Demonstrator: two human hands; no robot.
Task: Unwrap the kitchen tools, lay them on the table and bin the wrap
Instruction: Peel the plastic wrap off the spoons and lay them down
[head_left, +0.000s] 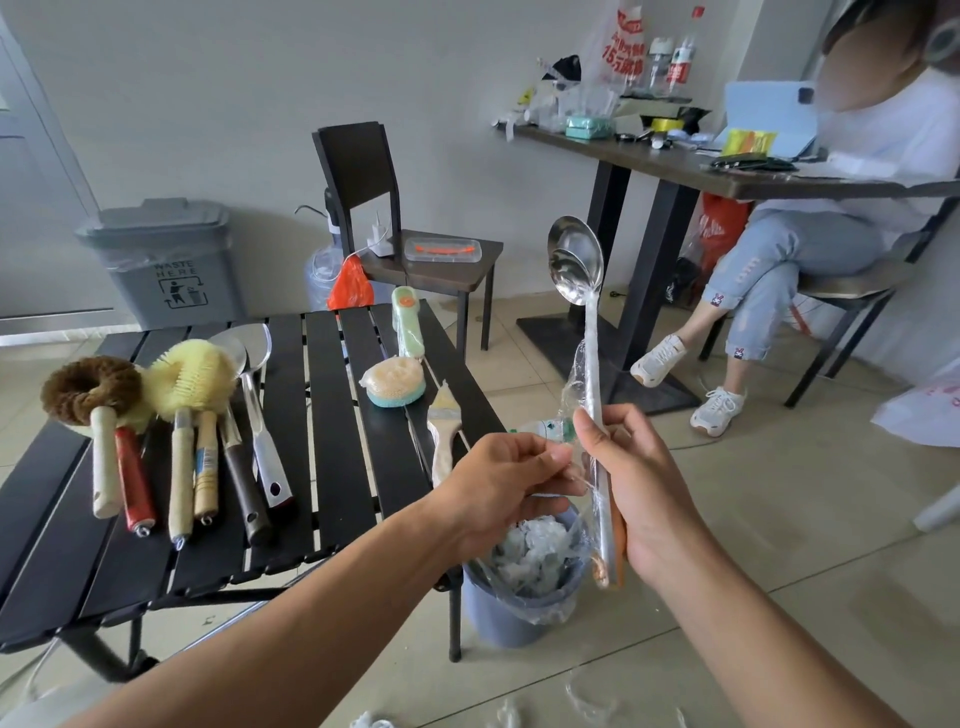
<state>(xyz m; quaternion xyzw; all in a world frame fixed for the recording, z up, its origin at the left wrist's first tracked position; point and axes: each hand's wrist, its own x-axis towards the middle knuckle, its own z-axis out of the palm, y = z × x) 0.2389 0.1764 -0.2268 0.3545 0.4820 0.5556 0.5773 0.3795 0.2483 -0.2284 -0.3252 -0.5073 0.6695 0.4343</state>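
Step in hand: cling wrap (575, 387) is being stripped off the steel ladle (577, 260). The wrap is best pulled down along the handle and off its end, over the small bin (519, 616) at lower centre, with the handle clamped firmly. The ladle is held upright at centre right, bowl up, its handle gripped by the right hand (641, 488). The wrap is pinched by the left hand (498, 483). It hangs loose on the shaft, and the bowl looks bare. Other tools lie on the tabletop (332, 441) at left.

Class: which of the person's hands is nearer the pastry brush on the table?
Left. The left hand sits just right of the brush, pinching wrap; the right hand is farther right, gripping the ladle.
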